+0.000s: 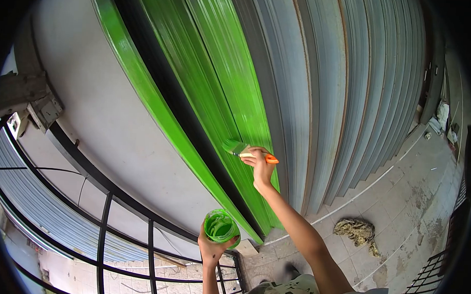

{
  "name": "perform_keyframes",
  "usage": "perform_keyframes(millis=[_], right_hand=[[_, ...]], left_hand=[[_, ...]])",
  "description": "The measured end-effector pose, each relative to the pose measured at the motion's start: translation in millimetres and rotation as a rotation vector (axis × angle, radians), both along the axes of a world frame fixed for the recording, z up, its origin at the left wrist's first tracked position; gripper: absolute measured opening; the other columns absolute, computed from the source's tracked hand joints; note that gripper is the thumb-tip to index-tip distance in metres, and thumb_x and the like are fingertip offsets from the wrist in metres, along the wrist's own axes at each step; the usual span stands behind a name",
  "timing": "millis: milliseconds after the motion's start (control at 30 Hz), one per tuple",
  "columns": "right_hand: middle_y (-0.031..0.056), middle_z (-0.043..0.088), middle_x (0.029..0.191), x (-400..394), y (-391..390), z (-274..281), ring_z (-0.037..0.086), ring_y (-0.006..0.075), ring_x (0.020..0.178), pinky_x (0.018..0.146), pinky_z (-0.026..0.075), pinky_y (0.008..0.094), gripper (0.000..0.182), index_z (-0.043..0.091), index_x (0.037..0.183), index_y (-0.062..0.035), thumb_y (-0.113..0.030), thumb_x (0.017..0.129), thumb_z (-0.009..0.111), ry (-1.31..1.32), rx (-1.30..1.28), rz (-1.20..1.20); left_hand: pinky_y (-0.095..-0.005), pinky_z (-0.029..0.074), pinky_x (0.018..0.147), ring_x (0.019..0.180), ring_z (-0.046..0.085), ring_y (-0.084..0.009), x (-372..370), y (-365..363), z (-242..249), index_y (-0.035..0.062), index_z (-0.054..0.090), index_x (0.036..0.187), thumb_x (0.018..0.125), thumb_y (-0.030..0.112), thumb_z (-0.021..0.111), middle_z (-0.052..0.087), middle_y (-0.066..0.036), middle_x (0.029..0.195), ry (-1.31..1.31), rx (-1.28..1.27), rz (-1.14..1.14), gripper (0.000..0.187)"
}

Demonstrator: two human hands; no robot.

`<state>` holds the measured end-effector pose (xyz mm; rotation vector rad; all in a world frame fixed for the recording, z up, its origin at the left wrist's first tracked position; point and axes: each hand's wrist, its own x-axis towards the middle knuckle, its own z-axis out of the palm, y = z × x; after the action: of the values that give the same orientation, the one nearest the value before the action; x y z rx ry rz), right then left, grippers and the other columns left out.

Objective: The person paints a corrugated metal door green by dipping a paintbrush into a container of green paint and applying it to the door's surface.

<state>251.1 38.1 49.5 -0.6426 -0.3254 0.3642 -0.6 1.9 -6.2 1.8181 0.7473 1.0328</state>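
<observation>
Head view: my right grip [262, 167] pinches a paintbrush [238, 149] over the green ribbed metal panel [240, 85].
I see green-loaded bristles, a pale handle and an orange end; my left grip [211, 249] wraps a clear jar [221, 212] of green paint, just beside a black railing [106, 220]. Bare grey ribs [325, 98] border the wet-looking green; rightward, open floor [389, 204] holds one crumpled cloth [356, 232].
</observation>
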Motion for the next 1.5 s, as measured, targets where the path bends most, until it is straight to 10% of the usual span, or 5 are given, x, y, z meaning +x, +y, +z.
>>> perform_keyframes(millis=[367,667,1033,1333,1500], right_hand=[[0.012,0.069,0.076,-12,1,238,0.07,0.0184,0.069,0.061,0.058,0.027,0.015,0.068,0.083,0.0044,-0.007,0.086,0.059,-0.282,0.365,-0.041],[0.0135,0.069,0.078,-12,-12,52,0.07,0.0197,0.068,0.06,0.058,0.027,0.016,0.069,0.085,0.0039,-0.008,0.086,0.059,-0.132,-0.083,-0.011],[0.0143,0.068,0.075,-21,3,269,0.069,0.0193,0.063,0.059,0.057,0.0275,0.014,0.067,0.083,0.0045,-0.007,0.084,0.059,-0.277,0.36,-0.102],[0.0152,0.069,0.074,-6,-9,78,0.069,0.0201,0.061,0.056,0.057,0.0269,0.014,0.066,0.082,0.0026,-0.009,0.084,0.058,-0.079,-0.078,-0.027],[0.0156,0.067,0.069,-4,6,173,0.068,0.0215,0.056,0.054,0.057,0.0303,0.016,0.065,0.081,0.0043,-0.01,0.082,0.059,-0.242,-0.145,-0.099]], left_hand=[[-0.0343,0.052,0.092,0.1,0.066,-0.0195,3,-2,3,-0.0038,0.055,0.121,0.056,0.016,0.091,0.068,-0.011,0.109,-0.027,0.013,-0.039,0.077],[-0.0341,0.052,0.092,0.1,0.066,-0.0203,-13,9,-10,-0.006,0.053,0.126,0.057,0.02,0.091,0.069,-0.014,0.11,-0.028,0.031,-0.086,0.083],[-0.0338,0.051,0.092,0.101,0.066,-0.0206,-22,9,-7,-0.0066,0.051,0.127,0.056,0.02,0.092,0.068,-0.014,0.111,-0.057,-0.007,-0.126,0.086],[-0.0351,0.053,0.092,0.1,0.067,-0.02,-29,10,-7,-0.0033,0.056,0.119,0.056,0.015,0.091,0.068,-0.012,0.108,-0.065,-0.004,-0.134,0.075],[-0.0351,0.053,0.092,0.099,0.067,-0.0198,-33,10,-2,-0.0032,0.056,0.12,0.055,0.015,0.091,0.069,-0.011,0.108,-0.066,0.005,-0.135,0.075]])
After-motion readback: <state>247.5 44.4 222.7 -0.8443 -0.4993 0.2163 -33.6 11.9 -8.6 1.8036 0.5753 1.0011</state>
